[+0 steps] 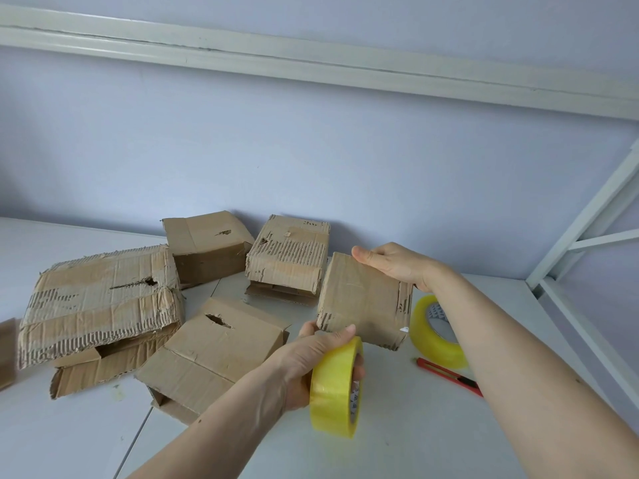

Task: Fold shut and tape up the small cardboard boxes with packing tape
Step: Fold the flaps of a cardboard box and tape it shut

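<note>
A small cardboard box (363, 300), closed and shiny with clear tape across its front face, is raised just above the white table. My right hand (394, 264) grips its top right edge, thumb along the top. My left hand (311, 357) holds a yellow roll of packing tape (337, 388) just below the box, its thumb touching the box's lower left corner. A second yellow tape roll (434, 335) lies on the table behind my right forearm.
Several worn cardboard boxes lie to the left: a large one (100, 302), one with a slot (211, 354), two at the back (204, 247) (288, 254). A red utility knife (449, 375) lies by the second roll. A white metal frame (584, 243) stands at the right.
</note>
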Tool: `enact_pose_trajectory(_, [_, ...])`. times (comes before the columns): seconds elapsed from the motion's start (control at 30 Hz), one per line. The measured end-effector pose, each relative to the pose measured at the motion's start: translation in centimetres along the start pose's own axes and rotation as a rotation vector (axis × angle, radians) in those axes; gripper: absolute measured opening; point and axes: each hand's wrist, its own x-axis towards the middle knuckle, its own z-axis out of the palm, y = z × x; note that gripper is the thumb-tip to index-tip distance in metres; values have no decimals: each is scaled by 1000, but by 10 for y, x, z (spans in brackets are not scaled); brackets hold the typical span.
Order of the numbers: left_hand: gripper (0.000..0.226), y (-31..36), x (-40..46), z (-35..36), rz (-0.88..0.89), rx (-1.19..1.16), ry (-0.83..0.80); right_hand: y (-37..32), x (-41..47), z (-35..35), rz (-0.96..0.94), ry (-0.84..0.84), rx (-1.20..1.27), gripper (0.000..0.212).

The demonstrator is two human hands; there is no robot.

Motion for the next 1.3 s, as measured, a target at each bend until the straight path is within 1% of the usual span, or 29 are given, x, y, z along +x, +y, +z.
enact_pose_trajectory(0.07, [58, 0, 1, -1, 3, 0, -5, 3, 1, 2, -4, 9, 1, 77])
enact_pose_trajectory(0.17, [59, 1, 3, 0, -10, -18, 14, 5, 3, 7, -40, -2, -62, 87])
enact_pose_trajectory(0.27, [72, 5, 10, 2, -78, -16, 3, 10, 10, 15, -38, 23, -164, 78])
enact_pose_trajectory(0.3, [72, 7, 12, 2, -113, -15, -1, 12, 13, 19, -40, 60, -194, 76])
enact_pose_trajectory(0.37, [64, 10, 16, 2, -164, -25, -3, 14, 18, 28, -70, 169, -300, 74])
enact_pose_trajectory(0.47, [58, 13, 20, 0, -191, -49, 18, 11, 20, 47, -111, 356, -539, 47])
enact_pose_trajectory(0.5, [54, 14, 22, -1, -197, -58, 18, 10, 19, 54, -134, 405, -578, 42])
enact_pose_trajectory(0.57, [46, 15, 23, -2, -205, -73, 16, 11, 15, 62, -186, 421, -524, 39])
enact_pose_trajectory(0.63, [43, 15, 25, -5, -210, -87, 19, 16, 8, 61, -171, 351, -398, 41])
enact_pose_trajectory(0.67, [43, 16, 26, -5, -212, -85, 21, 17, 6, 59, -148, 317, -374, 44])
enact_pose_trajectory(0.87, [33, 17, 24, -5, -221, -76, 25, 16, 7, 71, -7, 296, -444, 54])
enact_pose_trajectory(0.97, [34, 15, 23, -7, -220, -113, 37, 17, 11, 79, 21, 310, -537, 58])
enact_pose_trajectory(1.07, [27, 10, 23, -10, -187, -135, 21, 18, 16, 83, 38, 337, -593, 61])
enact_pose_trajectory(1.13, [24, 7, 21, -11, -167, -136, -11, 20, 18, 85, -3, 399, -546, 60])
enact_pose_trajectory(1.23, [32, 4, 18, -12, -149, -154, -32, 26, 16, 88, -216, 562, -496, 46])
enact_pose_trajectory(1.27, [34, 4, 18, -12, -145, -153, -39, 28, 15, 89, -273, 601, -491, 47])
enact_pose_trajectory(1.3, [37, 4, 18, -11, -141, -151, -40, 29, 13, 87, -301, 603, -478, 48])
